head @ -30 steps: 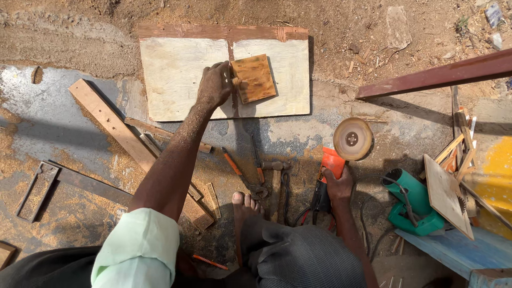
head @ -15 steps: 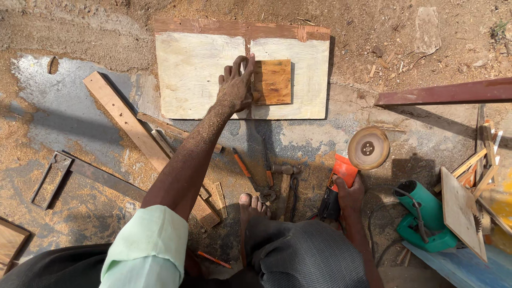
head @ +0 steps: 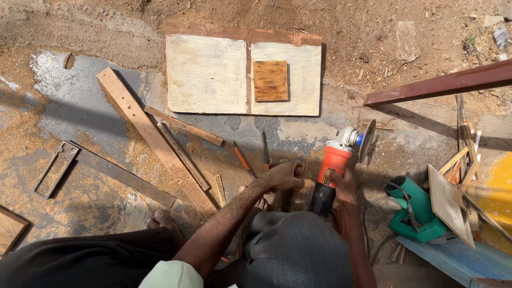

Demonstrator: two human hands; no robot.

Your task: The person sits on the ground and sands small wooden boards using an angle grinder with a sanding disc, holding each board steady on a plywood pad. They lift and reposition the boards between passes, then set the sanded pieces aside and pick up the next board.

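My right hand [head: 344,186] grips the black rear of an orange angle grinder [head: 333,162]. The grinder is lifted, and its disc [head: 368,140] points away from me. My left hand [head: 285,178] is low over the hammers on the ground, just left of the grinder's body, with its fingers stretched toward it and nothing in its grasp. A small brown wooden block [head: 270,80] lies flat on the right half of a pale board [head: 205,74] farther out, with no hand near it.
Long wooden planks [head: 154,138] and a dark metal bar [head: 122,176] lie to the left. An orange-handled tool [head: 242,160] and a chisel [head: 265,149] lie between board and hands. A green power tool [head: 416,208] and a rusty steel beam [head: 442,85] are on the right.
My left hand has let go of the wooden block and drawn back beside the grinder. My right hand has lifted the grinder off the ground, disc forward.
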